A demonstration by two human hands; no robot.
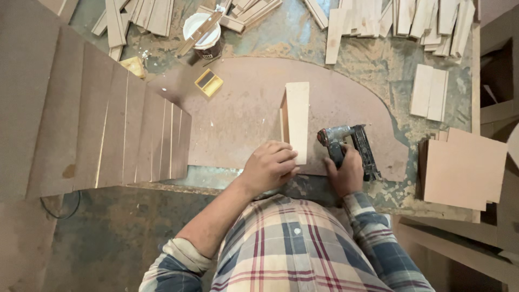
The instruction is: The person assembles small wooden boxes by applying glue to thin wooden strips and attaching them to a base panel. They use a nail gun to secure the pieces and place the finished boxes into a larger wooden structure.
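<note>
My left hand (pixel 270 166) presses on the near end of a pale wooden board (pixel 297 116) that stands on a large curved brown panel (pixel 243 108). A second thin board sits on edge against its left side. My right hand (pixel 346 173) grips the handle of a dark nail gun (pixel 348 143), which rests on the panel just right of the board, its nose toward the board.
A row of stepped brown panels (pixel 108 124) stands at the left. A small yellow box (pixel 208 82) and a white glue bucket (pixel 203 33) with a stick lie farther away. Wood offcuts (pixel 411 21) pile at the back; square brown sheets (pixel 465 167) stack at the right.
</note>
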